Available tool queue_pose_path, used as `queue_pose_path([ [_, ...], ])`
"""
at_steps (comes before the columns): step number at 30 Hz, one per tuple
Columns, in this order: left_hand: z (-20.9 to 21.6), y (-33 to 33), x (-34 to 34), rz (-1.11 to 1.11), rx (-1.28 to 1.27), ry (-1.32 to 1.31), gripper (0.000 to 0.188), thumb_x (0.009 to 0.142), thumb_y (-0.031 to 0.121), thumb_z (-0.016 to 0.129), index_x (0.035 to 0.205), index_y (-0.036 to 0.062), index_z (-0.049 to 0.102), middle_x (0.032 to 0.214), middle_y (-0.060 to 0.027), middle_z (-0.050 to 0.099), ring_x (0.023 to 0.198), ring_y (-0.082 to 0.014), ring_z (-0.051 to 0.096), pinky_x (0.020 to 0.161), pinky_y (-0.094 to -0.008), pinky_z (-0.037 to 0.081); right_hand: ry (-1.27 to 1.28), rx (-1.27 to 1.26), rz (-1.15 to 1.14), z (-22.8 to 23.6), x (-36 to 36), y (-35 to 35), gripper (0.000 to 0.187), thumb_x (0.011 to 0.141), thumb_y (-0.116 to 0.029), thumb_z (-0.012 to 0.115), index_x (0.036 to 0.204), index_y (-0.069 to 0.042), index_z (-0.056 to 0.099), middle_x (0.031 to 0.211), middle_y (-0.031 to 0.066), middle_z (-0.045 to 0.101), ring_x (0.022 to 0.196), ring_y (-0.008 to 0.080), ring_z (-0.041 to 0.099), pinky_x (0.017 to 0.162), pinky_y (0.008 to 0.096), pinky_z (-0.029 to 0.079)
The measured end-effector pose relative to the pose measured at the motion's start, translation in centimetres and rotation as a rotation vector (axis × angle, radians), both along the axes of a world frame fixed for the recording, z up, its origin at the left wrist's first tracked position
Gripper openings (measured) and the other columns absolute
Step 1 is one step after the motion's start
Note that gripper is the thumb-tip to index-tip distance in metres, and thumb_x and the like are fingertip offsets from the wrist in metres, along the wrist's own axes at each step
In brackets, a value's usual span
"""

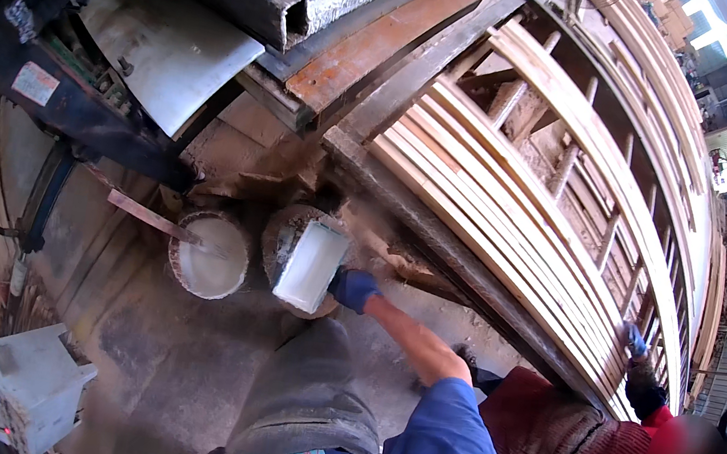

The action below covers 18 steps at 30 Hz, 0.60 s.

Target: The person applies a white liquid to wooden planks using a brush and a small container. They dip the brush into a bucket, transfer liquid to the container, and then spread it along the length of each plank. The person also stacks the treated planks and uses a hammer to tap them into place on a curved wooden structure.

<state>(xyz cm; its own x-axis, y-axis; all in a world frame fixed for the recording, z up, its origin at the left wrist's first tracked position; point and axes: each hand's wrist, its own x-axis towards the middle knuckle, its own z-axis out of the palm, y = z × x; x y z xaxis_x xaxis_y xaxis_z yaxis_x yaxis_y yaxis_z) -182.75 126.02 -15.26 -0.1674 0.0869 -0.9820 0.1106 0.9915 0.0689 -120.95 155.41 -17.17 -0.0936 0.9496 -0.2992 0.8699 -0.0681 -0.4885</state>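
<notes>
Grips a white rectangular container (pixel 310 268) at its right edge with the blue-gloved right hand (pixel 355 289), over a round bucket (pixel 276 232), beside a pail (pixel 172 262) of white liquid (pixel 218 269).

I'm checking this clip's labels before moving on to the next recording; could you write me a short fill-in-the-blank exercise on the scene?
1. The person's right hand is gloved in the colour ____.
2. That hand is at the side of a white container whose outline is ____, not round.
3. In the picture, the round bucket stands to the ____ of that container.
4. The long pale planks are made of ____.

Missing words: blue; rectangular; left; wood.
</notes>
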Motion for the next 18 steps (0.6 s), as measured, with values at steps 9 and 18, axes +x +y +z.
queue_pose_path([
  [9, -6.5, 9.3, 3.9, 0.030, 0.186, -0.408, 0.024, 0.093, 0.035, 0.049, 0.099, 0.0155, 0.063, 0.077, -0.0079, 0.064, 0.066, -0.0241, 0.060, 0.055, -0.0353, 0.044, 0.100, 0.160, -0.175, 22.1, -3.0, -0.9, 0.035, 0.086, -0.039, 0.060, 0.096, -0.006, 0.064, 0.077, 0.0216, 0.065, 0.070, 0.0402, 0.063, 0.064, 0.0478, 0.050],
  [18, -4.3, 12.7, 13.9, 0.181, 0.197, -0.303, 0.025, 0.095, 0.037, 0.045, 0.101, 0.0182, 0.060, 0.100, -0.0094, 0.067, 0.089, -0.0312, 0.064, 0.070, -0.0430, 0.049, 0.058, 0.341, -0.044, 30.7, 6.2, -4.2, 0.033, 0.085, -0.039, 0.060, 0.100, -0.011, 0.067, 0.089, 0.0199, 0.067, 0.081, 0.0394, 0.065, 0.070, 0.0472, 0.051],
])
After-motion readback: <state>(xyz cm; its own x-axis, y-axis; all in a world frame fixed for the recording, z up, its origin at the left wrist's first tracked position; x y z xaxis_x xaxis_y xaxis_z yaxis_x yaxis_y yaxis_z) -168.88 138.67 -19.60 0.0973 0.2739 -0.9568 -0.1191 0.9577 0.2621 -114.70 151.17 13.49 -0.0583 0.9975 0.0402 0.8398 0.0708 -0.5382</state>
